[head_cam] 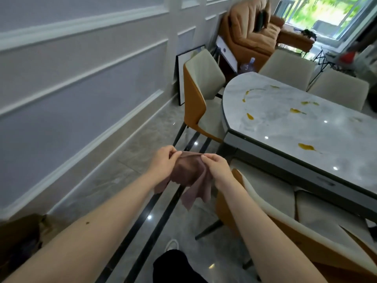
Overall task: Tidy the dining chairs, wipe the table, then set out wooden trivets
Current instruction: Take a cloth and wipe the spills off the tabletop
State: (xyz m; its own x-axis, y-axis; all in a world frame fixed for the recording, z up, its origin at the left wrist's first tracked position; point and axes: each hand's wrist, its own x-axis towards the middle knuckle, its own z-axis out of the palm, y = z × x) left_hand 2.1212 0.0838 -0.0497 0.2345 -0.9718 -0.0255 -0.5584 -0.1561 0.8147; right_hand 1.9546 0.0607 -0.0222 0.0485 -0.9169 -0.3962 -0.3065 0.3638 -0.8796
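A brown cloth [188, 172] hangs in the air over the floor, to the left of the table. My left hand [163, 163] pinches its upper left edge and my right hand [217, 167] pinches its upper right edge, so the cloth is stretched between them. The marble dining table [295, 127] with yellow leaf marks lies to the right. A chair [201, 92] with an orange back stands at the table's rounded end. Another chair [285, 207] is tucked along the near side below my right arm. Two more chairs [289, 68] stand on the far side.
A panelled wall [81, 88] runs along the left. A framed picture [181, 78] leans against it behind the end chair. An orange sofa [255, 27] and a water bottle [247, 65] are at the back. Glossy tiled floor [126, 170] lies between wall and table.
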